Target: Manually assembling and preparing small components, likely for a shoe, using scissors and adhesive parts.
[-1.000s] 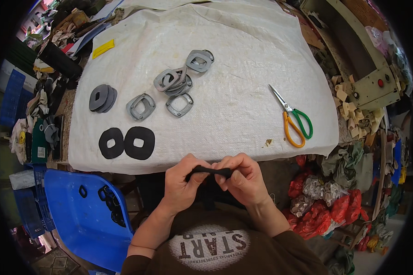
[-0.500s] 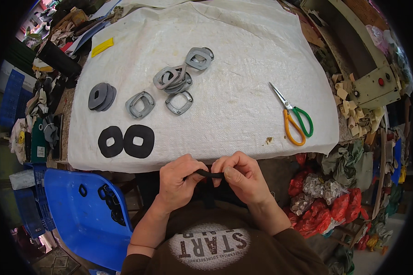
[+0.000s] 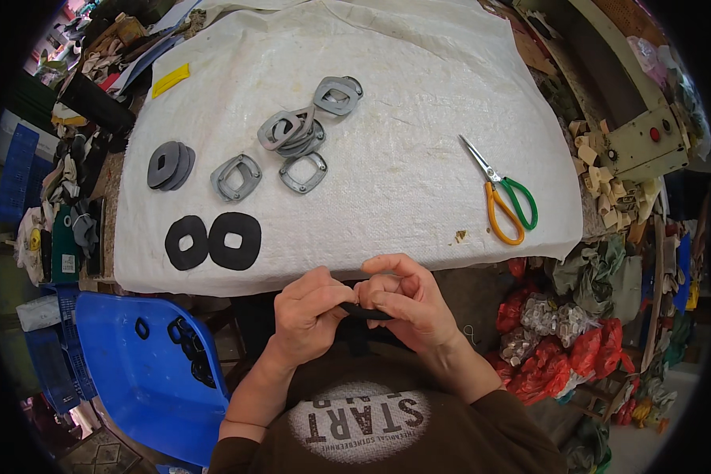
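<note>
A thin black piece (image 3: 365, 313), seen edge-on, spans between my two hands just in front of the table edge. My left hand (image 3: 306, 312) pinches its left end. The fingers of my right hand (image 3: 409, 306) are bent around its right end, the index finger raised and curled. Its full shape is hidden by my fingers. On the table to the left lie two flat black pads (image 3: 237, 257) with square holes. Behind them sits a stack of grey pads (image 3: 159, 152). Several grey frames (image 3: 223, 188) are spread and piled near the middle.
Scissors (image 3: 491, 172) with orange and green handles lie right on the white cloth (image 3: 403, 189). A yellow strip (image 3: 171, 80) is at the far left. Lower left stands a blue tub (image 3: 126, 387) holding black rings. Red bags (image 3: 541, 370) sit lower right, a machine (image 3: 644, 154) beyond.
My right hand's fingers have lifted and shifted on the black piece, and the piece has dropped slightly and tilted. The table items appear shifted slightly to the left.
</note>
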Available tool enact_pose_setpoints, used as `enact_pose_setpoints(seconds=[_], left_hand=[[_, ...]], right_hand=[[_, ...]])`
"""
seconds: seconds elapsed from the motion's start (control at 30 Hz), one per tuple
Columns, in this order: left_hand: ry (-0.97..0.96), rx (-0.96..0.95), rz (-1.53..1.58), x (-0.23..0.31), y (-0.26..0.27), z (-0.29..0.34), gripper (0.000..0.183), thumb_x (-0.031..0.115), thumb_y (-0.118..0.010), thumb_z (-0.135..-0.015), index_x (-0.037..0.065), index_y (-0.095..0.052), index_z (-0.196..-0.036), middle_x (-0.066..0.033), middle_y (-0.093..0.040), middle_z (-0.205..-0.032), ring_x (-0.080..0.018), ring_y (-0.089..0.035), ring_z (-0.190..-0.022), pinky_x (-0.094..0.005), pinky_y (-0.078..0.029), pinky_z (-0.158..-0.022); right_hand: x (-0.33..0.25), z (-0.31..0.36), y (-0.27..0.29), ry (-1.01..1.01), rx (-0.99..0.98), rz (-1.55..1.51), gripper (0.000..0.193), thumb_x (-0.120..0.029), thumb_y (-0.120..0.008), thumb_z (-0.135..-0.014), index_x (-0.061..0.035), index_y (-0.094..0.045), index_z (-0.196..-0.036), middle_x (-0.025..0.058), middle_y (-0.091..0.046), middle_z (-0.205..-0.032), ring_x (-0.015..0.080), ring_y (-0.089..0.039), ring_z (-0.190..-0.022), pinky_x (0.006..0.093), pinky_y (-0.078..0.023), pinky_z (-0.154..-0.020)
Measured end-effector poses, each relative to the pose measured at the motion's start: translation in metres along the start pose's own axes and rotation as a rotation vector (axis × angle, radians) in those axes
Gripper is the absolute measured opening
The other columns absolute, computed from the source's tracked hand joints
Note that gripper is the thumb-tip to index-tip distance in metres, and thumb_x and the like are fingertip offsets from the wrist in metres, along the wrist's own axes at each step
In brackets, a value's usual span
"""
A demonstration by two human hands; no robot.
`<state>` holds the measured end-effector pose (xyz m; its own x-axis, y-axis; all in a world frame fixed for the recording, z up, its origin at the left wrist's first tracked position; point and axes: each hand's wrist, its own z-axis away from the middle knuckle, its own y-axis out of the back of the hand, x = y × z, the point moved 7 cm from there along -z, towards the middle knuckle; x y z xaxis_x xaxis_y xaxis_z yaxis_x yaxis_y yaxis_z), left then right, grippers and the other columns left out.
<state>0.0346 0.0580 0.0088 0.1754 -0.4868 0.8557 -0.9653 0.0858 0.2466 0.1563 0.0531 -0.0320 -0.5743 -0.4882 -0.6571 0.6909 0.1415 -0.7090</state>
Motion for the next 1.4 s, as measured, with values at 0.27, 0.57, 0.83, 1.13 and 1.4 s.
enact_pose_setpoints(seconds=[0.27,0.57,0.83,1.13,1.4], left_hand=[[0.213,0.043,0.227,-0.015,-0.003,0.008,0.002,0.002,-0.061,-0.078,0.001,-0.059,-0.079,-0.0046,-0.051,-0.063,-0.0105,-0.048,-0.054,-0.0211,-0.037,-0.049],[0.328,0.088,0.396,-0.013,-0.023,0.018,0.017,0.016,-0.059,-0.085,0.000,-0.058,-0.082,-0.0027,-0.053,-0.068,-0.0073,-0.049,-0.057,-0.0196,-0.041,-0.050],[0.306,0.280,0.273,-0.006,-0.011,0.012,0.018,0.011,-0.058,-0.085,-0.005,-0.058,-0.092,-0.0065,-0.058,-0.078,-0.0100,-0.057,-0.071,-0.0211,-0.048,-0.060],[0.400,0.143,0.396,-0.009,-0.014,0.009,0.017,0.011,-0.059,-0.084,-0.004,-0.059,-0.091,-0.0073,-0.060,-0.078,-0.0093,-0.056,-0.067,-0.0197,-0.043,-0.059],[0.362,0.094,0.179,-0.011,-0.019,0.008,0.018,0.013,-0.059,-0.084,-0.002,-0.061,-0.093,-0.0054,-0.057,-0.072,-0.0093,-0.051,-0.061,-0.0205,-0.041,-0.055]], right_hand=[[-0.019,0.009,-0.009,0.451,-0.136,0.283,0.032,-0.016,-0.050,-0.090,0.0021,-0.043,-0.115,0.0138,-0.057,-0.083,0.0193,-0.056,-0.071,0.0351,-0.046,-0.070],[-0.032,0.021,-0.012,0.880,0.023,0.772,0.013,-0.011,-0.047,-0.090,0.0006,-0.052,-0.093,0.0047,-0.052,-0.062,0.0128,-0.048,-0.056,0.0322,-0.044,-0.068],[-0.021,0.008,-0.001,0.618,0.127,0.327,0.024,-0.023,-0.045,-0.092,0.0003,-0.047,-0.095,0.0040,-0.048,-0.068,0.0085,-0.041,-0.057,0.0287,-0.038,-0.068],[-0.019,0.008,-0.005,0.699,0.035,0.260,0.024,-0.025,-0.043,-0.093,-0.0006,-0.042,-0.091,0.0039,-0.043,-0.066,0.0095,-0.039,-0.059,0.0233,-0.039,-0.058],[-0.008,0.007,0.005,0.586,0.163,0.233,0.025,-0.026,-0.042,-0.093,-0.0009,-0.043,-0.092,0.0025,-0.044,-0.065,0.0089,-0.039,-0.058,0.0243,-0.038,-0.058]])
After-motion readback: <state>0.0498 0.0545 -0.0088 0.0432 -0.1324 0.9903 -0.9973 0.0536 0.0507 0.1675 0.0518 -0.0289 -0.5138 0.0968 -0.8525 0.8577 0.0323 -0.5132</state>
